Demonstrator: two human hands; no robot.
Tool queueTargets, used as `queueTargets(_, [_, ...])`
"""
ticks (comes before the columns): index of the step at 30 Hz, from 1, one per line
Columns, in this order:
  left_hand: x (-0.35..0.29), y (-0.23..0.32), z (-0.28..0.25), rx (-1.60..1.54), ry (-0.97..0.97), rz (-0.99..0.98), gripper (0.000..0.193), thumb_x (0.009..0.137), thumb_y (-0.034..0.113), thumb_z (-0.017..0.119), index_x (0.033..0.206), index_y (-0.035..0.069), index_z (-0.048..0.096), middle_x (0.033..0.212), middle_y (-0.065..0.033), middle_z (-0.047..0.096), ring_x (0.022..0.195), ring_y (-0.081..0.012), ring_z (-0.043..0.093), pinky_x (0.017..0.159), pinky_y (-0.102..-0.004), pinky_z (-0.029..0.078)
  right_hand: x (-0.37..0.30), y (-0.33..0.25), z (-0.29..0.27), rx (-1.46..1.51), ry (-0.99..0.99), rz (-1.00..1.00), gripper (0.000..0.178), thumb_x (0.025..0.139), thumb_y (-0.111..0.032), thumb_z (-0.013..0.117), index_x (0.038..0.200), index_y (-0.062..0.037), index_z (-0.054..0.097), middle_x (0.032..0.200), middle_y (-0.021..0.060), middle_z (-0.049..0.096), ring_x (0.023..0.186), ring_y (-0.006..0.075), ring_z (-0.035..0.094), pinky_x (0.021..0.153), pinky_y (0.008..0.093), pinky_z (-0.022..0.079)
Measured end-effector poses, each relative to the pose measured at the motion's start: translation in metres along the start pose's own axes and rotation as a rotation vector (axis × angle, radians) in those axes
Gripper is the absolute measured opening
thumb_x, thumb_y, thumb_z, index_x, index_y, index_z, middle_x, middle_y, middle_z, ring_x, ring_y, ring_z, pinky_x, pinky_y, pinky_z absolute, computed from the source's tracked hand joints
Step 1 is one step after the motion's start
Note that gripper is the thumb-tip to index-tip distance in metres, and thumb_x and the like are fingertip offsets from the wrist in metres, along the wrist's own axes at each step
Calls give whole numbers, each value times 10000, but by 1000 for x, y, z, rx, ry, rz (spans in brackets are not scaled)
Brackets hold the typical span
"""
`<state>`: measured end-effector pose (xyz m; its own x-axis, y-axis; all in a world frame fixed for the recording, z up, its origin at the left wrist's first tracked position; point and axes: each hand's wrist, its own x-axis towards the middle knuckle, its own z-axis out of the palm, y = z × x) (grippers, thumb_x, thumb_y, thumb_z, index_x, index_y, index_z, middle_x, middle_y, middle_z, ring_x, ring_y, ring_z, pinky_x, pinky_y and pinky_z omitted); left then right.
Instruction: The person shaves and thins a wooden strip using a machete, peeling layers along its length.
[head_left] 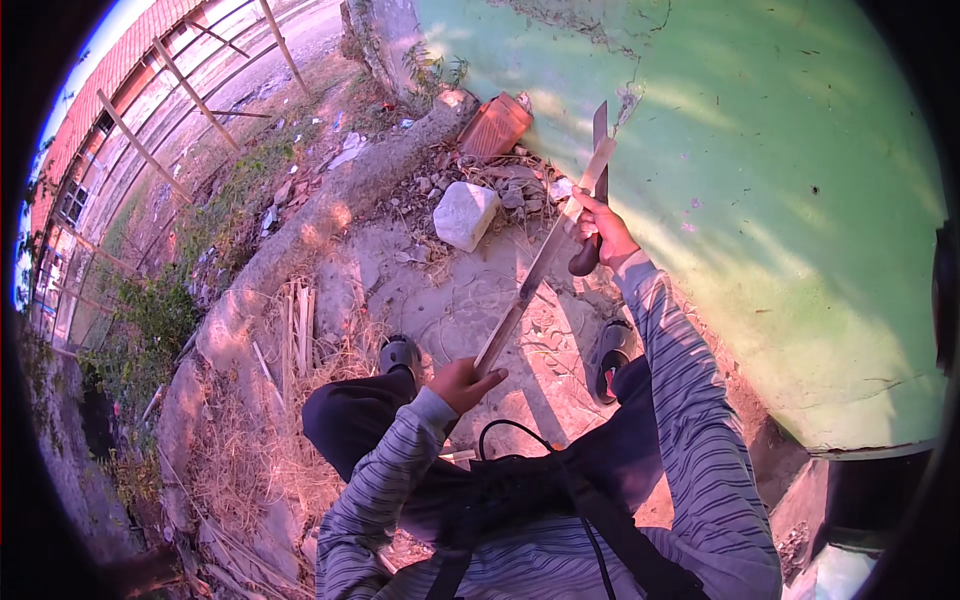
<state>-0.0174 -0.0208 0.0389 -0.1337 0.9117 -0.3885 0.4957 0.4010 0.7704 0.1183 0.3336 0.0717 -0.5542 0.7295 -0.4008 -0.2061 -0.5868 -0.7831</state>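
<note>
A long, narrow wooden strip [533,275] slants across in front of me, its far end up and to the right. Closed round its near end is my left hand [463,384]. My right hand [606,230] grips a large knife [600,122] near the far part of the strip. The knife's dark handle [584,260] shows below the fingers, and its blade points away from me. Blade and strip cross just beyond the right hand. Whether the right fingers also touch the strip I cannot tell for sure.
A green wall [780,220] stands close on my right. Ahead lie a pale stone block [466,215], an orange-red brick [495,126] and rubble. Thin wood strips [298,325] and dry straw [235,430] lie on the left, beside a low earthen ridge [330,205].
</note>
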Motion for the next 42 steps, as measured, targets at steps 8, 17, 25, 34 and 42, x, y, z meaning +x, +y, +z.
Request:
queueTargets(8, [25, 4, -8, 155, 544, 120, 411, 961, 401, 650, 912, 14, 518, 680, -230, 604, 667, -457, 618, 606, -524, 460, -29, 15, -13, -336, 263, -225, 368, 870, -402, 771, 907, -59, 643, 591, -91, 388, 447, 44, 371, 436, 223, 314])
queueTargets(17, [57, -9, -6, 171, 350, -22, 446, 926, 437, 671, 999, 25, 516, 809, -251, 665, 806, -498, 648, 716, -549, 501, -71, 66, -13, -1146, 277, -520, 300, 749, -291, 767, 786, -13, 661, 680, 93, 668, 587, 244, 643, 614, 420, 505])
queueTargets(25, [72, -11, 14, 65, 457, 57, 383, 903, 318, 732, 951, 2, 521, 778, -251, 653, 742, -484, 641, 661, -547, 500, -96, 100, 23, -1630, -91, -597, 181, 771, -273, 742, 876, -128, 720, 719, 153, 690, 681, 382, 687, 636, 487, 547])
queueTargets(34, [68, -29, 20, 164, 548, 100, 301, 941, 263, 672, 980, 15, 505, 740, -289, 634, 701, -520, 612, 627, -611, 469, -79, 101, 34, -1666, -101, -586, 166, 772, -233, 723, 894, -122, 702, 724, 153, 688, 708, 381, 693, 670, 503, 554])
queueTargets(42, [59, -25, 20, 198, 603, 68, 282, 948, 254, 666, 967, 38, 486, 683, -272, 615, 660, -522, 603, 572, -611, 450, -82, 110, 45, -1706, -165, -572, 150, 760, -237, 724, 864, -130, 710, 713, 150, 686, 708, 380, 695, 678, 499, 561])
